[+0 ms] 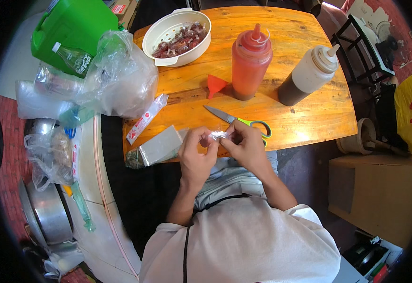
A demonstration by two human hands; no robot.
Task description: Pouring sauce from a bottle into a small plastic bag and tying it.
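Observation:
My left hand (pixel 198 150) and my right hand (pixel 245 141) pinch a small clear plastic packet (pixel 218 134) between their fingertips, above the table's front edge. Its contents are mostly hidden by the fingers. Scissors (pixel 227 116) with green-yellow and grey handles lie just beyond my right hand, which covers part of them. To the left of my left hand is a stack of clear plastic sleeves (pixel 161 145). Farther back, a white colander (pixel 177 62) holds many small knotted plastic packets with dark red contents (pixel 181 42).
A red funnel (pixel 215 85), a red squeeze bottle (pixel 251 67) and a clear squeeze bottle with dark liquid (pixel 306 76) stand on the wooden table (pixel 283 24). Plastic bags (pixel 121 78), a long packet (pixel 146 118) and a green container (pixel 75 28) are at left; a cardboard box (pixel 379 194) is at right.

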